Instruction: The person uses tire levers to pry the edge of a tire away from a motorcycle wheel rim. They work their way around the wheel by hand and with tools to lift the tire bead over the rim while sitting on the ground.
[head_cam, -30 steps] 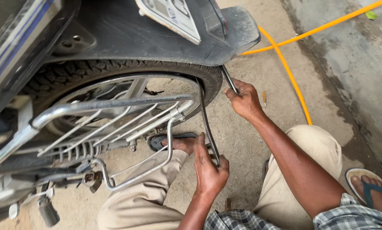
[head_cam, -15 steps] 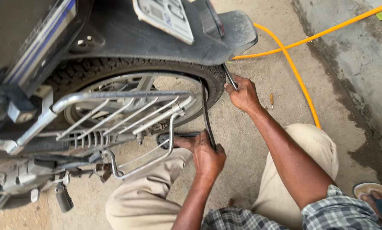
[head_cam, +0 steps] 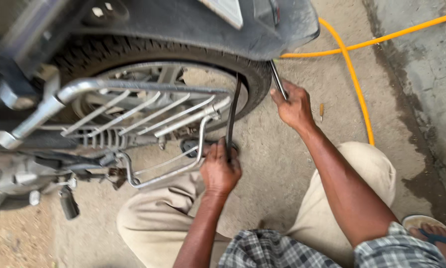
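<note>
Levering at the rear tyre [head_cam: 255,82] of a parked motorbike, the two hands are well apart: the left hand [head_cam: 219,168] is clamped on the lower end of a dark flat bar [head_cam: 231,114] that rises to the wheel rim, and the right hand [head_cam: 293,105] is closed around a second, thinner metal bar [head_cam: 276,79] wedged at the tyre's edge under the mudguard [head_cam: 287,34]. Either bar could spring loose if its tip slips off the rim, striking knuckles or the chrome guard rails [head_cam: 148,116] just beside the left hand; prying too hard might pinch whatever sits inside the tyre. Both bar tips are hidden behind rubber and mudguard, so their bite cannot be judged. A dark object under the left hand is mostly covered. The yellow hose [head_cam: 354,84] on the concrete floor runs out of view.
</note>
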